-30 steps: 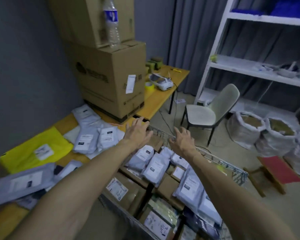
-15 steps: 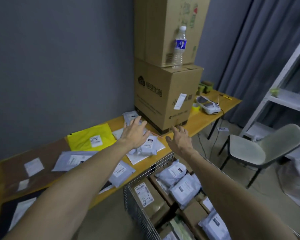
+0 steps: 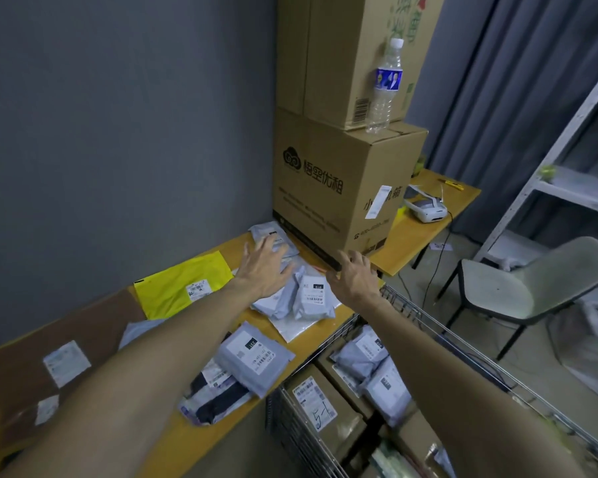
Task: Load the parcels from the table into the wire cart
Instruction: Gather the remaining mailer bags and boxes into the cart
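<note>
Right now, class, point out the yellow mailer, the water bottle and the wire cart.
yellow mailer (image 3: 168,291), head view, on its bare yellow face
water bottle (image 3: 388,79), head view, on its blue label
wire cart (image 3: 286,430), head view, on its near mesh wall

lower cardboard box (image 3: 325,201): 悟空优租 (beside a cloud logo) | carton (image 3: 346,426) in wire cart (image 3: 287,429): label, handwritten 5-1

desk (image 3: 411,239) orange-yellow; parcels (image 3: 311,300) grey, white labels, black print; mailer (image 3: 173,288) bright yellow; boxes (image 3: 325,208) brown cardboard, black logo; bottle (image 3: 385,88) clear, blue label; wire cart (image 3: 292,422) silver; chair (image 3: 518,288) pale grey-green, black legs; wall (image 3: 118,132) dark grey.
</note>
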